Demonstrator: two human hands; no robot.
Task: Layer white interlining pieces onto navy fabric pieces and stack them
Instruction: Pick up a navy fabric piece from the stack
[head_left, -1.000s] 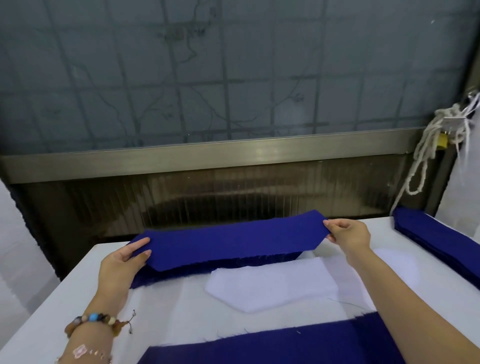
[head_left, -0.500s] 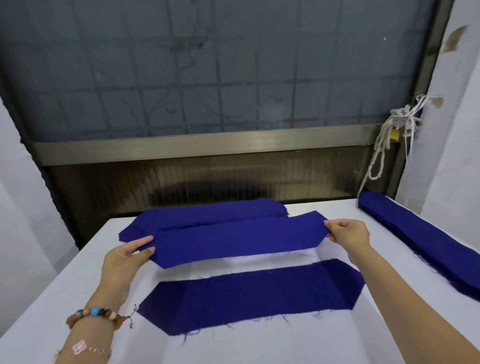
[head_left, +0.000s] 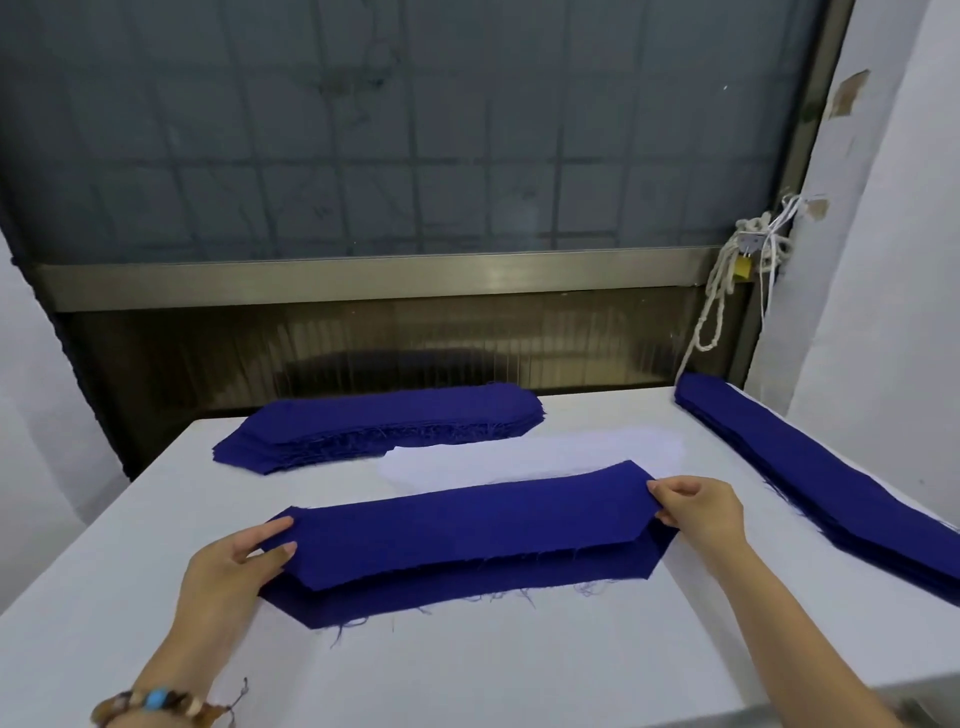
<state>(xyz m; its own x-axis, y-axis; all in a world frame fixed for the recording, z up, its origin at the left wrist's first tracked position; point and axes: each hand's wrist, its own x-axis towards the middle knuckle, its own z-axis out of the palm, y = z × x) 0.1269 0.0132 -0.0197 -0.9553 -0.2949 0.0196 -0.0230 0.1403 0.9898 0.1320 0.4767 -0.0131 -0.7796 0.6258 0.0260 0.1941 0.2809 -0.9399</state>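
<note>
I hold a long navy fabric piece (head_left: 467, 525) by its two pointed ends, just above a second navy piece (head_left: 467, 590) lying flat on the white table (head_left: 519, 670). My left hand (head_left: 234, 571) pinches the left end between thumb and fingers. My right hand (head_left: 698, 506) pinches the right end. The held piece sits slightly behind the lower one, whose front edge and right tip show. A white interlining piece (head_left: 530, 457) lies on the table just behind them.
A stack of navy pieces (head_left: 379, 423) lies at the back of the table. Another long navy stack (head_left: 810, 478) runs along the right edge beside a white wall. A rope (head_left: 727, 291) hangs at the window frame behind.
Both hands have brought the held navy piece toward me and down, from near the back stack to just over the flat navy piece. The view tilted down.
</note>
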